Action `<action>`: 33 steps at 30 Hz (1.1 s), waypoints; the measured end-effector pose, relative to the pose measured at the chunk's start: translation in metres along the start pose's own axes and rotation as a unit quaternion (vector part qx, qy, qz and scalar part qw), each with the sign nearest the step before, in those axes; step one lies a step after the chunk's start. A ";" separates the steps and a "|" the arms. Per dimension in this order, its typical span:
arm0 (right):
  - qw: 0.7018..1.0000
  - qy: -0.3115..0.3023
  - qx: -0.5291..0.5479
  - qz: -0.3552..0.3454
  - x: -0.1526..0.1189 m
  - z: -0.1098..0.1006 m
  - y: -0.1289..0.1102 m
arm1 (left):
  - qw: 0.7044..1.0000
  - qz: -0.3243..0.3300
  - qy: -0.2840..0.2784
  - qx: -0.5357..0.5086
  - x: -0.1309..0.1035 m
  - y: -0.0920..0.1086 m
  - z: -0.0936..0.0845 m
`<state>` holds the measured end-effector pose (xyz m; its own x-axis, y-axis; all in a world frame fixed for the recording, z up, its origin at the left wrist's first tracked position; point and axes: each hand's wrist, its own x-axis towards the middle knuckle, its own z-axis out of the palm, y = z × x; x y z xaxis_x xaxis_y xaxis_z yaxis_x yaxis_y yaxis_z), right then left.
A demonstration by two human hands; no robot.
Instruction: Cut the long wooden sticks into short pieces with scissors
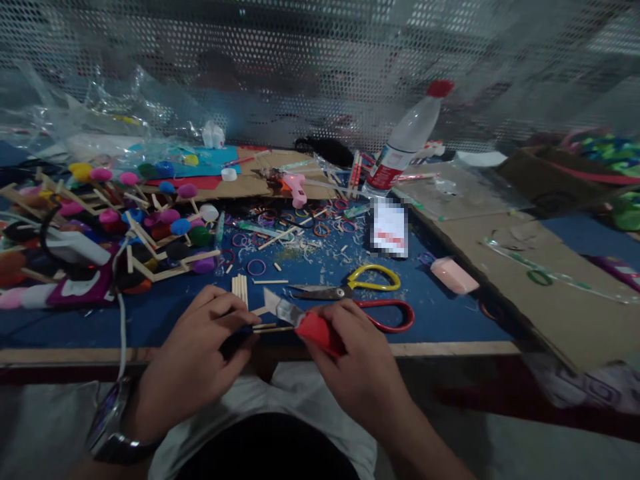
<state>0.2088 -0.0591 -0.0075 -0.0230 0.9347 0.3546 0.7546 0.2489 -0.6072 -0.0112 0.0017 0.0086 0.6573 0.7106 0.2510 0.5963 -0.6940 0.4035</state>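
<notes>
In my right hand [353, 353] is a utility knife [320, 332] with a red handle, its blade pointing left toward my other hand. My left hand [210, 340] pinches a thin wooden stick [261, 311] close to the blade tip; whether they touch I cannot tell. Two more sticks [273, 328] lie between the hands by the table edge. Just beyond my left fingers rests a small bundle of sticks [239, 288]. Scissors [345, 292] with one yellow and one red handle loop lie open behind the knife.
Wooden-stick pieces with coloured balls [165, 227] crowd the left side, near a purple device [87, 283] with a white cable. Behind are a pink glue gun [296, 189], a phone [390, 228] and a tilted bottle [405, 143]. Cardboard [520, 287] covers the right.
</notes>
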 end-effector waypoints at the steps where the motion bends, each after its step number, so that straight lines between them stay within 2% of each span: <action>1: 1.000 -0.002 0.000 0.008 0.002 0.003 -0.003 | 1.000 -0.002 -0.005 -0.002 0.000 0.000 0.000; 6: 0.999 -0.023 -0.006 0.037 0.007 0.016 -0.013 | 1.000 -0.004 -0.014 -0.013 0.001 0.000 0.001; 12: 0.999 -0.033 -0.014 0.035 0.009 0.021 -0.015 | 1.000 -0.003 -0.010 -0.024 -0.001 -0.001 0.003; 16: 0.999 -0.033 -0.011 0.009 0.008 0.022 -0.014 | 0.999 0.000 -0.012 -0.036 -0.001 -0.003 0.003; 21: 0.999 -0.026 -0.023 -0.006 0.008 0.023 -0.012 | 0.999 0.019 0.009 -0.044 -0.001 -0.006 0.002; 29: 0.999 -0.034 -0.016 -0.013 0.010 0.021 -0.012 | 0.996 -0.008 0.085 -0.013 -0.020 -0.006 0.002; 33: 0.999 -0.041 -0.004 -0.013 0.011 0.022 -0.014 | 0.995 -0.012 0.100 -0.006 -0.021 -0.004 0.006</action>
<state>0.1837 -0.0467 -0.0102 -0.0962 0.9455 0.3112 0.7582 0.2722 -0.5925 -0.0245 -0.0111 -0.0033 0.5381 0.7363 0.4103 0.6036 -0.6764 0.4222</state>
